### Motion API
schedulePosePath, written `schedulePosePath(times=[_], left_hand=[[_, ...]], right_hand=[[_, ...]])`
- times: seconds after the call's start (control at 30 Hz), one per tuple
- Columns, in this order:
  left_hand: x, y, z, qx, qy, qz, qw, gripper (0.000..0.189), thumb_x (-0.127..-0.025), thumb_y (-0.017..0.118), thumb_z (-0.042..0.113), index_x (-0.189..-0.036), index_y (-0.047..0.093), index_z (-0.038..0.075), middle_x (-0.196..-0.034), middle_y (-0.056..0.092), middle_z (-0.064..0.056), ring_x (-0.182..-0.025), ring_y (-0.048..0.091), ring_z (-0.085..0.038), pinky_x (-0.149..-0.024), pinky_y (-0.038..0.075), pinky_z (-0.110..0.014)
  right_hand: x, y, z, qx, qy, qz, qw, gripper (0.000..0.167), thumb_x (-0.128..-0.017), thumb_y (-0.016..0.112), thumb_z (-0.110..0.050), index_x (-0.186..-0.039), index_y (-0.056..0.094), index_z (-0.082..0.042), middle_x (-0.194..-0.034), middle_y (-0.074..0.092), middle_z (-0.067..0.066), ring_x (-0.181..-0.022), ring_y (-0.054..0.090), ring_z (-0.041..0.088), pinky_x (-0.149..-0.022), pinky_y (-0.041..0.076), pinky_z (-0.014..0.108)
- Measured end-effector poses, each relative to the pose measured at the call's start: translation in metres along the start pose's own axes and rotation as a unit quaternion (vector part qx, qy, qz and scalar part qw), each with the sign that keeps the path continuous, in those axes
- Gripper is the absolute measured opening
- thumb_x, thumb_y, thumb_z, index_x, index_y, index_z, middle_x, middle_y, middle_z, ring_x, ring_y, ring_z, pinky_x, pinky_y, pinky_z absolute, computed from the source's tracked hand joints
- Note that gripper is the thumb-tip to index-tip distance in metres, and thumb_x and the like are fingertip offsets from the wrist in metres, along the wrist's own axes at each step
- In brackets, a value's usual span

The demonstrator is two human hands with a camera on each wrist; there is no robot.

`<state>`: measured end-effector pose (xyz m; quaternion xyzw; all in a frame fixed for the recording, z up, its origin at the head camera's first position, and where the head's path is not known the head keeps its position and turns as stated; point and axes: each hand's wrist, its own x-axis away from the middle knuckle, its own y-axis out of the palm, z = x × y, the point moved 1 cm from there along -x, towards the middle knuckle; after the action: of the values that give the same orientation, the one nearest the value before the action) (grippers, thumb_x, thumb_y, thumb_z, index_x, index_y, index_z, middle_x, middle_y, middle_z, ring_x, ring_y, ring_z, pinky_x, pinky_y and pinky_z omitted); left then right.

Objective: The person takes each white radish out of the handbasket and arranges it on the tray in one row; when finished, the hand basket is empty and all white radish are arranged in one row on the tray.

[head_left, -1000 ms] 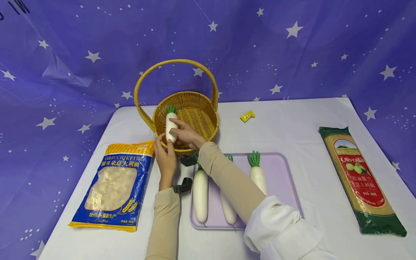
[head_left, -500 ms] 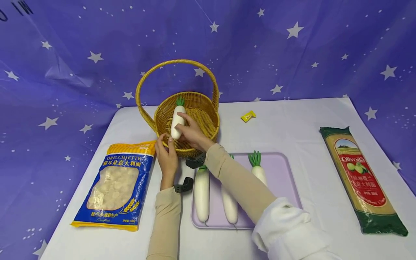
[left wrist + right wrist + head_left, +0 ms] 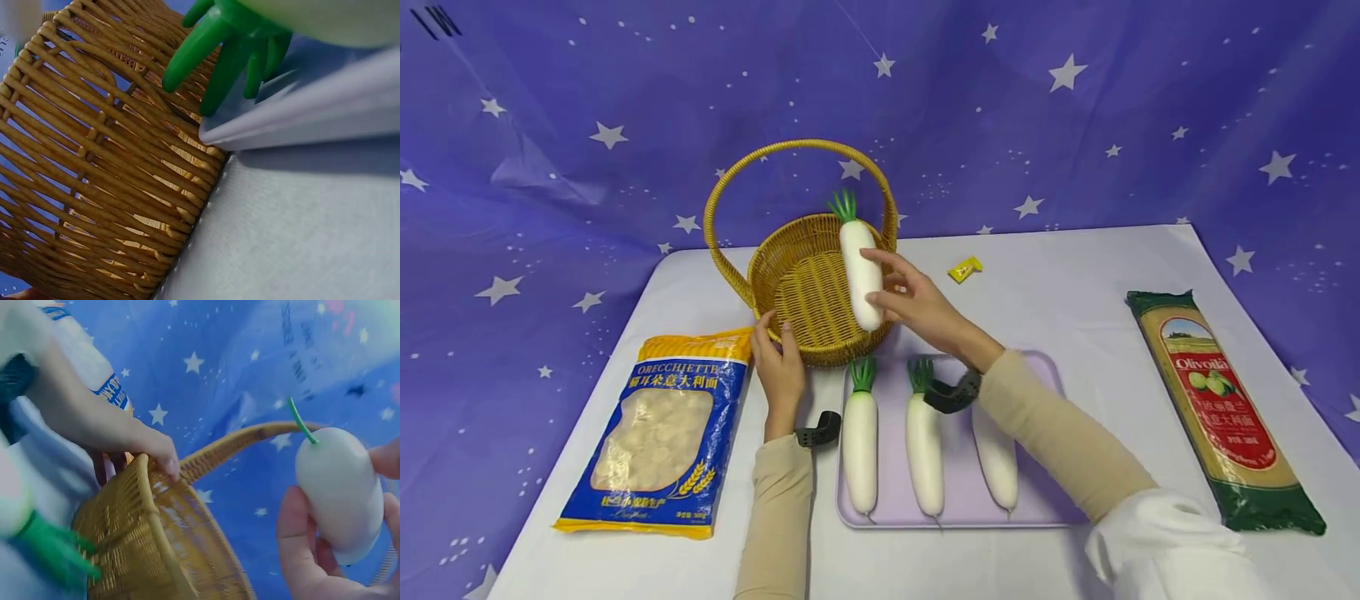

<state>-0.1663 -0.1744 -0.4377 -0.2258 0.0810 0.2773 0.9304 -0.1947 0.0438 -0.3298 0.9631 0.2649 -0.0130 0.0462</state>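
Observation:
My right hand (image 3: 925, 312) holds a white daikon radish (image 3: 859, 271) with green leaf stubs between thumb and fingers, over the right side of the wicker basket (image 3: 808, 304). The right wrist view shows the held radish (image 3: 340, 487) tail-end on, fingers on both sides. At the basket's front-left rim, my left hand (image 3: 781, 375) grips the edge; its fingers also show over the rim in the right wrist view. A lilac tray (image 3: 961, 492) in front bears three more daikons (image 3: 925, 458), the right one partly hidden by my right forearm.
A blue and yellow orecchiette bag (image 3: 655, 433) lies left of the basket. To the far right is a red and green pasta packet (image 3: 1225, 408). A small yellow wrapped candy (image 3: 965, 268) sits behind the tray. The basket's tall handle (image 3: 801, 143) arches above it.
My right hand has carried the radish rightward and up from the basket's left interior to its right side. The left hand stays at the rim.

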Motion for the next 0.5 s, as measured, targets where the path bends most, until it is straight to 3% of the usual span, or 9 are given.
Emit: schedulePosePath(times=[0.13,0.27,0.5], left_hand=[[0.000,-0.002,-0.001,0.002,-0.002,-0.001,1.0000,0.044,-0.094,0.037,0.041,-0.131,0.040,0.019,-0.123,0.040,-0.012,-0.070,0.033,-0.016,-0.063,0.029,-0.033],[-0.002,-0.002,0.000,0.003,0.000,0.001,1.0000,0.042,-0.093,0.037,0.039,-0.130,0.040,0.019,-0.123,0.040,-0.012,-0.070,0.032,-0.015,-0.064,0.028,-0.032],[0.001,0.002,-0.001,0.006,0.000,0.007,1.0000,0.040,-0.093,0.038,0.037,-0.130,0.041,0.019,-0.120,0.040,-0.012,-0.071,0.032,-0.015,-0.065,0.028,-0.031]], right_hand=[[0.049,-0.030,-0.010,0.087,-0.034,0.002,0.9956,0.058,-0.086,0.057,-0.004,-0.138,0.035,-0.018,-0.108,0.042,0.009,-0.093,0.054,0.014,-0.077,0.049,0.024],[0.100,-0.058,-0.012,0.183,-0.063,0.024,0.9808,0.058,-0.083,0.059,-0.001,-0.137,0.037,-0.010,-0.110,0.041,0.005,-0.091,0.052,0.010,-0.071,0.049,0.020],[0.176,-0.094,0.020,0.240,-0.034,0.059,0.9684,0.058,-0.083,0.059,0.002,-0.137,0.037,-0.007,-0.113,0.041,-0.001,-0.092,0.053,0.001,-0.067,0.050,0.020]])
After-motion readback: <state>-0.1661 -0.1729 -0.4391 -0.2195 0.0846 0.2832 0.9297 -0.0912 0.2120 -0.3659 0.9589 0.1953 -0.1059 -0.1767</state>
